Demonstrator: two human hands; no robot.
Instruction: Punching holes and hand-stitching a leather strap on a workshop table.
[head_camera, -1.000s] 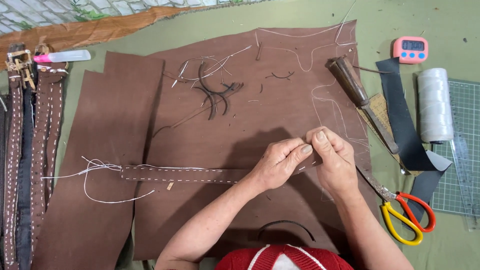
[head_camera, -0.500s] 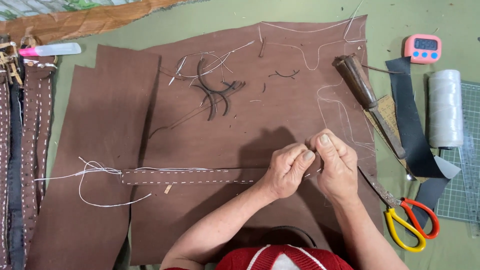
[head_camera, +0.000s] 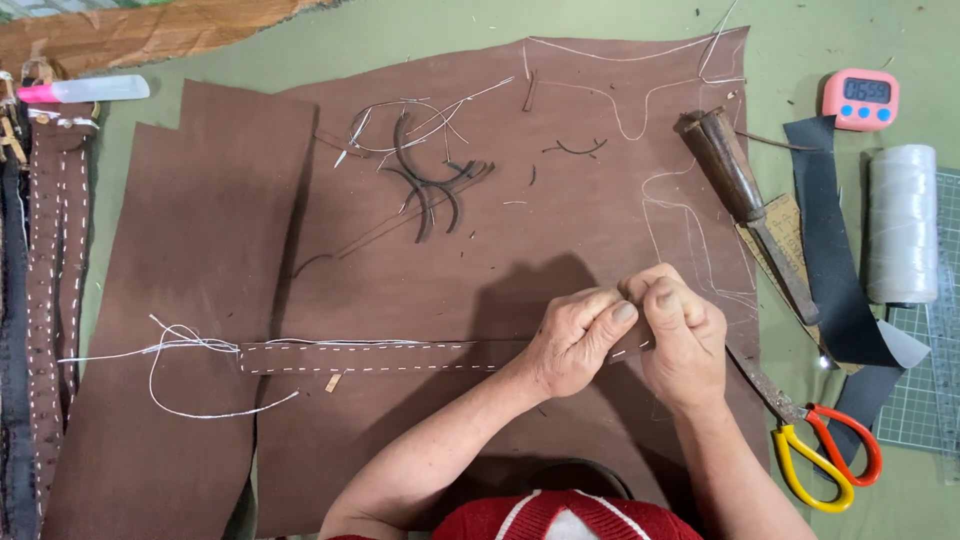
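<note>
A long brown leather strap (head_camera: 370, 357) with white stitching along both edges lies across a large brown leather sheet (head_camera: 560, 220). My left hand (head_camera: 575, 340) and my right hand (head_camera: 680, 335) are pressed together at the strap's right end, fingertips pinched on it. Whether a needle is between the fingers is hidden. Loose white thread (head_camera: 185, 350) trails off the strap's left end.
Right of my hands lie a wooden-handled chisel (head_camera: 745, 205), red-and-yellow scissors (head_camera: 815, 450), a black strap (head_camera: 835, 270), a white thread spool (head_camera: 902, 222), a pink timer (head_camera: 860, 100) and a green cutting mat (head_camera: 925, 390). Stitched straps (head_camera: 55, 260) lie at the left edge; leather offcuts (head_camera: 430, 185) sit mid-sheet.
Both hands stayed pinched together at the strap's right end, with only small finger shifts. The view has drifted slightly.
</note>
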